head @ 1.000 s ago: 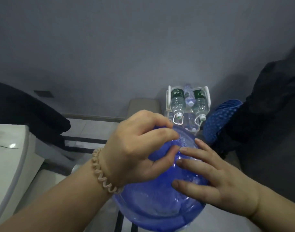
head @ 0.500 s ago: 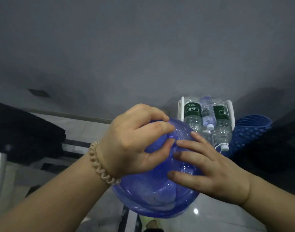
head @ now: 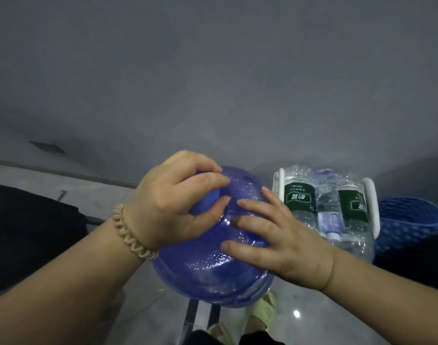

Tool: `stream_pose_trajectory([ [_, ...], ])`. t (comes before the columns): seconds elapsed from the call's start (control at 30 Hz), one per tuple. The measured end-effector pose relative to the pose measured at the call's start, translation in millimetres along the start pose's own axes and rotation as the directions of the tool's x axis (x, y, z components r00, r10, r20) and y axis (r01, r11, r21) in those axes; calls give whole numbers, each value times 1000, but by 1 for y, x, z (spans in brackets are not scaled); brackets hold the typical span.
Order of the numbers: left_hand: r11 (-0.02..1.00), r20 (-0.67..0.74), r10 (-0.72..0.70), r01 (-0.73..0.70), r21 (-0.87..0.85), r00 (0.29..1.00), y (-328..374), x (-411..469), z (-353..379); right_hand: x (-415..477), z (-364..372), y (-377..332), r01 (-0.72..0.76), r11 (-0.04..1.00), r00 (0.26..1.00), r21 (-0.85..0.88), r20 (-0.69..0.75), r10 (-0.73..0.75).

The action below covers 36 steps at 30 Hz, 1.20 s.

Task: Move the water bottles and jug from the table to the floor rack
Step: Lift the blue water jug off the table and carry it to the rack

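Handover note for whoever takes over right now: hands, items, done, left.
Left hand: closed around the neck of the blue jug, carrying it above the floor.
Right hand: flat on the jug's shoulder, steadying it.
White rack on the floor, just right of the jug, already holds several water bottles.
Done: bottles racked.
Left: set the jug down at the rack. Table is out of view, so leftovers cannot be checked.

A single head-worn wide-angle camera is looking steeply down and forward, close over the left hand (head: pixel 173 200) and right hand (head: pixel 285 240). Both are filling the lower middle on the translucent blue plastic jug (head: pixel 208 265). Just beyond the right hand, the white rack of clear water bottles (head: pixel 325 207) is showing. Below the hands, the glossy pale floor (head: pixel 312 314) is showing, and a grey wall (head: pixel 213 70) is filling the upper half.
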<state>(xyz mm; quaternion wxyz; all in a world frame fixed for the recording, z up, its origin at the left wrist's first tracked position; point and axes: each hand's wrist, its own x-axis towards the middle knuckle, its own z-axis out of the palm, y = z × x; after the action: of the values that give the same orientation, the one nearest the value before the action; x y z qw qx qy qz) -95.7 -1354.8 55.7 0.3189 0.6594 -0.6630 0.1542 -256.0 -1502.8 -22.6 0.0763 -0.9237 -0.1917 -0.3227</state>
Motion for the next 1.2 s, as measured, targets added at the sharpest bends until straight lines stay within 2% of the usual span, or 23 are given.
stream_pose_trajectory([
  [0.27, 1000, 69, -24, 25, -13, 997, -77, 20, 38, 11, 51, 65, -47, 998, 999, 31, 24, 47],
  [0.37, 998, 116, 17, -9, -66, 993, -110, 23, 51, 17, 75, 80, -74, 997, 996, -1, 43, 74],
  [0.67, 994, 225, 94, -81, -67, 970, -188, 32, 72, 35, 134, 122, -113, 993, 993, -38, 37, 114],
  [0.9, 994, 264, 111, -103, -45, 958, -221, 30, 83, 39, 166, 145, -105, 994, 994, -37, 36, 107],
  [1.2, 998, 280, 65, -56, -40, 958, -228, 19, 115, 13, 189, 168, -63, 998, 993, -20, 99, 65],
])
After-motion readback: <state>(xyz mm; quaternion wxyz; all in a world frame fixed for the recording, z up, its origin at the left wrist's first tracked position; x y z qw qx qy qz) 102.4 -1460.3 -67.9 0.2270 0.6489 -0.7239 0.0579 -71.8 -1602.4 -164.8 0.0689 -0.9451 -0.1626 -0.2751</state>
